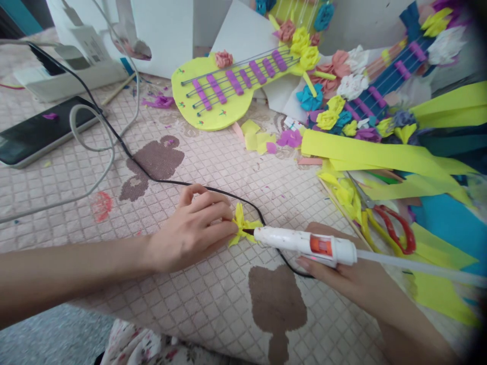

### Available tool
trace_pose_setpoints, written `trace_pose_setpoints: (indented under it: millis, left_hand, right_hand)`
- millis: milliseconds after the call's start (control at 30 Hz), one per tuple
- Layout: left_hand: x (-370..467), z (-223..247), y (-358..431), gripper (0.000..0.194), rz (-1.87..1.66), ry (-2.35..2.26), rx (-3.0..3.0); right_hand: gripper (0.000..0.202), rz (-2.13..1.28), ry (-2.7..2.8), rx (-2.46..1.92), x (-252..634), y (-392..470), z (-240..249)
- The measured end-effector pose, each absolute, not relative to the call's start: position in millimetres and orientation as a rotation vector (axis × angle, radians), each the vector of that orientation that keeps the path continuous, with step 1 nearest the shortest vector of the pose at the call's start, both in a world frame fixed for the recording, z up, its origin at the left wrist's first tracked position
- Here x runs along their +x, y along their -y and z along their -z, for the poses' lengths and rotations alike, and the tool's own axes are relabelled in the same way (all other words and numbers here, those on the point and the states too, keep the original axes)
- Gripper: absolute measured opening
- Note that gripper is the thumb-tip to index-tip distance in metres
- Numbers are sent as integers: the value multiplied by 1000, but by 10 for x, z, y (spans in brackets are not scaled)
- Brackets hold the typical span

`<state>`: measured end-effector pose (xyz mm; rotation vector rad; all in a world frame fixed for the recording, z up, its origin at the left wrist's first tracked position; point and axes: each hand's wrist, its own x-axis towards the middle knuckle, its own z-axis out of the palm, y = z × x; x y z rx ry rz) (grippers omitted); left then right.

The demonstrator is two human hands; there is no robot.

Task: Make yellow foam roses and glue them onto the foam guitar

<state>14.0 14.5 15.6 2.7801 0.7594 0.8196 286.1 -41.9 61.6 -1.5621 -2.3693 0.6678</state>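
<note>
A white hot glue gun (291, 241) with an orange switch lies in the grip of my right hand (337, 276), a long glue stick sticking out of its back end. Its dark nozzle touches or nearly touches the middle of a yellow paper flower (242, 224). From the left, my left hand (196, 225) has its fingers curled at the flower's edge, steadying it just above the tablecloth. The fingertips are partly hidden behind the petals. Behind the flower runs the gun's black cord (228, 195).
A yellow paper guitar (216, 114) with purple bars lies at the back, beside a blue paper guitar (369, 101) with paper flowers. At right are red-handled scissors (395, 228) and yellow paper strips (357, 149). A phone (45, 132) and a power strip (68, 76) are at left.
</note>
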Motion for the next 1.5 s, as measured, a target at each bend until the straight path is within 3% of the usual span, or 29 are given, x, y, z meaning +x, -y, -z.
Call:
trace_pose_setpoints:
  millis: [433, 867, 1067, 1233, 1500]
  left_hand:
    - [145, -148, -161, 7, -780, -774, 2745]
    - [156, -122, -170, 4, -818, -783, 2652]
    - [187, -158, -170, 6, -782, -812, 2607]
    - [194, -161, -164, 4, -810, -825, 2578]
    - [177, -180, -168, 7, -797, -840, 2547]
  right_hand:
    - [15, -759, 2241, -1637, 2923, 442, -584]
    - [21, -443, 1903, -1789, 2988, 299, -547]
    - [37, -374, 1665, -1976, 3076, -60, -482]
    - [42, -358, 1634, -1830, 3121, -543, -331]
    - [39, -165, 1631, -1738, 2891, -1352, -117]
